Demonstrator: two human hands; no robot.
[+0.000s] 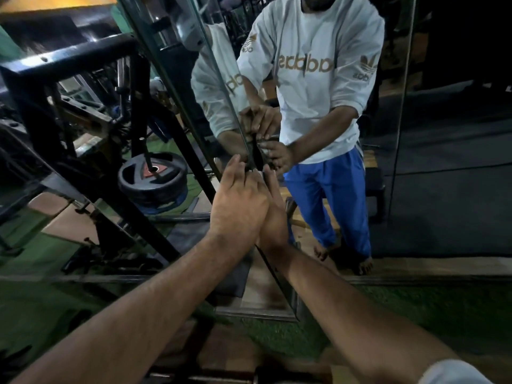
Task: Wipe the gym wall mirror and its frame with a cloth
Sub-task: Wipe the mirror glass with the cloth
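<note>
At the far left of the room stands a black weight rack [69,87], and low on it a stack of plate weights [153,180] sits on a peg, above the green floor [50,306]. Going right, one comes to the mirror edge [194,87], a slanted glass border where two panels of the wall mirror [443,162] meet at a corner. Both hands are pressed together exactly at this edge. The left hand [238,202] lies on top, its fingers [249,176] rather straight and reaching forward. The right hand [273,214] is partly hidden under it, so I cannot tell how its fingers are curled. Between the fingertips a dark cloth [255,156] shows, touching the glass border; the reflection suggests that both hands hold it, but this is not sure. I judge that the step in hand is wiping the frame edge, not the wide glass. The next move probably calls for sliding the cloth along this thin border with steady pressure, and for care not to cut a finger on it.
</note>
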